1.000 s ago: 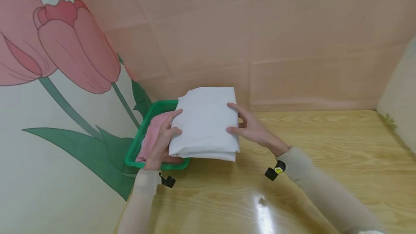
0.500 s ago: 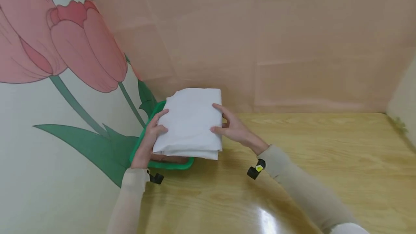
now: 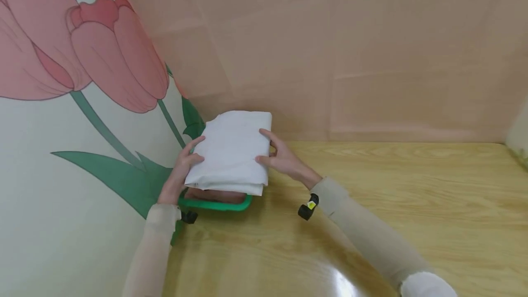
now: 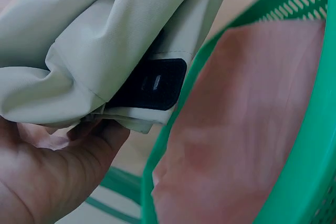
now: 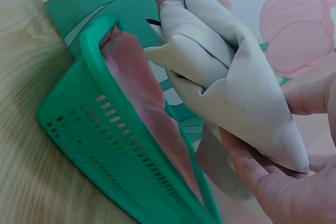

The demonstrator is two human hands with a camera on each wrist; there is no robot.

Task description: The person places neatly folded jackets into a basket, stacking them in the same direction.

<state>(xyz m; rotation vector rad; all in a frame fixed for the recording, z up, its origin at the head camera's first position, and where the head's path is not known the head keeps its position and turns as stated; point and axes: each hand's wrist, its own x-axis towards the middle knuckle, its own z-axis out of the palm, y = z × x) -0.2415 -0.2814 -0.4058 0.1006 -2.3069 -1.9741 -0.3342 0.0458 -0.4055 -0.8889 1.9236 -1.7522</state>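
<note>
A white garment [image 3: 231, 150], folded into a thick square, is held over the green basket [image 3: 222, 205] between both hands. My left hand [image 3: 181, 171] grips its left edge, thumb on top and fingers partly hidden beneath. At the opposite edge my right hand [image 3: 284, 159] pinches it the same way. In the left wrist view a black tab [image 4: 157, 83] with a small slot shows between the layers. Folded pink cloth [image 4: 231, 129] lies inside the basket, mostly covered by the garment in the head view. From the right wrist, the garment's side [image 5: 231, 87] shows several rolled layers.
The basket stands on a wood-grain tabletop [image 3: 371, 214], against a wall painted with tulips [image 3: 119, 58] on the left. A pinkish-beige sheet [image 3: 371, 58] hangs along the back. A pale wall [image 3: 519, 132] borders the right side.
Both hands have carried the white garment leftward, from partly beside the basket to over it. It now covers most of the basket opening and the pink cloth. The head view has shifted slightly.
</note>
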